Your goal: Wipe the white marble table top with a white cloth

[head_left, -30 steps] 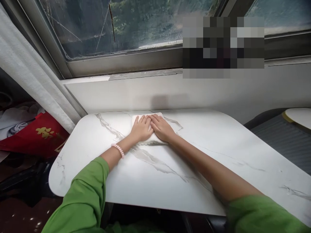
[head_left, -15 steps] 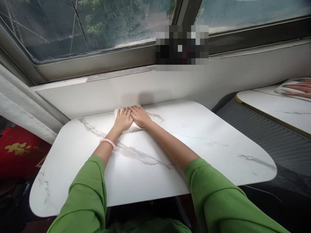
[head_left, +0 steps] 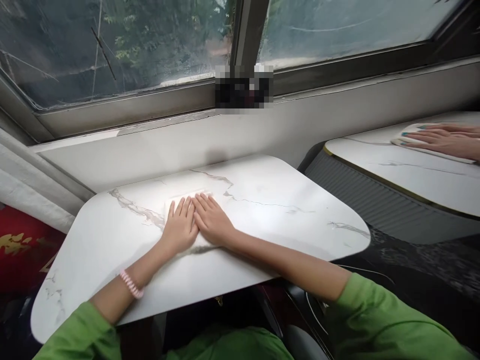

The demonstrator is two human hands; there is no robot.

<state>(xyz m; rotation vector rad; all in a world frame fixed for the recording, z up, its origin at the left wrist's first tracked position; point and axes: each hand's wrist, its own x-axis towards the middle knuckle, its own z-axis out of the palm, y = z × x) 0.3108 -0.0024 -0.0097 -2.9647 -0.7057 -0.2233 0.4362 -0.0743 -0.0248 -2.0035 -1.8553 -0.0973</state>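
A white cloth (head_left: 189, 200) lies on the marble bench (head_left: 281, 210), mid-left, almost wholly covered by both hands. The left hand (head_left: 180, 227) and right hand (head_left: 212, 222) are laid flat and open on it, side by side and touching, fingers pointing toward the window; nothing is gripped. For an even wipe, pressure is best kept level across both palms, the cloth held flat. Both forearms are stretched forward.

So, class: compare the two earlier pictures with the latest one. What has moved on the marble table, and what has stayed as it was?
Both hands, the left hand and the right hand, have slid the white cloth back from the table's far edge toward the person. A second person's hand with another cloth has come into view on the neighbouring table. Unchanged: both palms stay flat, side by side on the cloth; the marble table stays put.
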